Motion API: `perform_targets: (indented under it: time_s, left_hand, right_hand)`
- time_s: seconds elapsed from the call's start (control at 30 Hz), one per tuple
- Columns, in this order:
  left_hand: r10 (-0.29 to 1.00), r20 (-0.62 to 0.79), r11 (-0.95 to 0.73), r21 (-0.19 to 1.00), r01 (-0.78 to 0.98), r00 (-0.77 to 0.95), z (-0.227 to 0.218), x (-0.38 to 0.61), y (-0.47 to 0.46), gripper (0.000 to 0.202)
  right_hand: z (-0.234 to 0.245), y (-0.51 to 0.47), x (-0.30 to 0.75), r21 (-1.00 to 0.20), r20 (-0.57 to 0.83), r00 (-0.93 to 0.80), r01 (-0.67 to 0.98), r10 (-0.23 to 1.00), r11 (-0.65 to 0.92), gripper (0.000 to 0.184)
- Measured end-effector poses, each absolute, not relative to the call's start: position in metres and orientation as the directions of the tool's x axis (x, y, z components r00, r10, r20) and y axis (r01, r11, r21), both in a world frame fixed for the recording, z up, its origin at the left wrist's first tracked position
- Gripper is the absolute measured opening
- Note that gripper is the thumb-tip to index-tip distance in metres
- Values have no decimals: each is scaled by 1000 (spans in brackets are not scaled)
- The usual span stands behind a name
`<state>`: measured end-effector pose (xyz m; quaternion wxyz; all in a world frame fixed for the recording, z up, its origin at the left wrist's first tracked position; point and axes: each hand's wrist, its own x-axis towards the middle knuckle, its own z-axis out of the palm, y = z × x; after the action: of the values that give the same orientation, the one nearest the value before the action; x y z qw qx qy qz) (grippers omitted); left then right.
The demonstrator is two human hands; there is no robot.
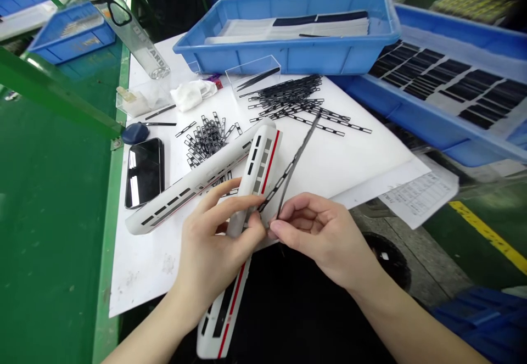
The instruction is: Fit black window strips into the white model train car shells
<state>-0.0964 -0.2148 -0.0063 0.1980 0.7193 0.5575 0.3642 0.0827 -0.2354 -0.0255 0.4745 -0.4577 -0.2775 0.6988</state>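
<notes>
Closest to me are my two hands. My left hand [214, 238] is closed around a long white toy train shell [257, 174] with a red stripe, and the shell sticks out past my hand at both ends. My right hand [323, 238] is pinching a thin black strip [284, 174] with little square holes in it. A thin dark tool [298, 158] lies along the strip, but I cannot tell for sure what it is. The low end of the strip touches the side of the shell.

Under my hands is a big white sheet [160, 276] on a green bench [53, 216]. One more train shell [185, 180] lies on the sheet, just beside a black phone [144, 173]. Heaps of black strips [288, 92] lie farther up the sheet. Near them are a white cloth [191, 94] and a clear box [253, 73] with black tweezers [257, 78] in it. Past those sits a blue tray [284, 59] holding flat sheets.
</notes>
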Motion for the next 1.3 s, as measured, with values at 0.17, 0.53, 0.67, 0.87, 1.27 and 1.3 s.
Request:
perform_targets:
  time_s: [0.17, 0.53, 0.67, 0.87, 1.27, 1.3]
  left_hand:
    - [953, 282, -284, 704, 651, 112, -4, -100, -207, 9]
    - [999, -38, 46, 883, 468, -26, -4, -107, -203, 21]
    - [988, -152, 156, 925, 347, -39, 0, -107, -205, 23]
    - [974, -228, 211, 919, 333, 12, -2, -109, -211, 11]
    - [979, -86, 27, 953, 301, 184, -12, -114, -221, 22]
    - [972, -73, 15, 968, 252, 223, -14, -115, -221, 34]
  right_hand:
    - [-23, -234, 83, -829, -353, -155, -406, 923, -385, 27]
    - [-22, -237, 143, -827, -331, -204, -408, 921, -387, 29]
    - [-26, -213, 165, -967, -248, 101, 42, 964, -253, 29]
    - [-24, -187, 150, -855, 109, 87, 516, 990, 49, 15]
    - [9, -185, 99, -994, 112, -17, 10, 994, 112, 18]
    - [8, -185, 99, -994, 109, 1, 30, 994, 109, 21]
